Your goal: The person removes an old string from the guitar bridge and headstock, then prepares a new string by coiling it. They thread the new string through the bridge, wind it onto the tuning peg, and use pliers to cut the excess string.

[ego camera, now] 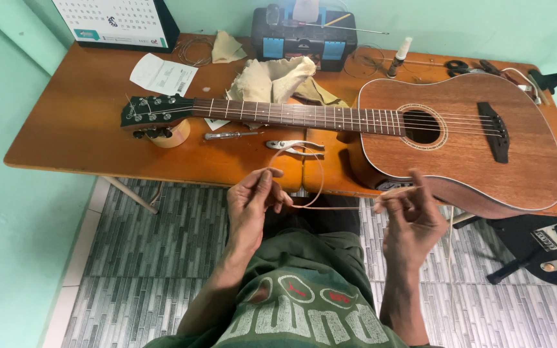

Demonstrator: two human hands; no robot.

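Grip of both hands, left hand (251, 201) and right hand (410, 216), pinches a looped guitar string (320, 187), ends hidden.

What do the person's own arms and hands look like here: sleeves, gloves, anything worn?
Both forearms are bare, with no sleeves reaching into view. The left hand and right hand are ungloved, with no rings, watch or bands visible. The only clothing in view is a dark green shirt with pale lettering and red-outlined ovals.
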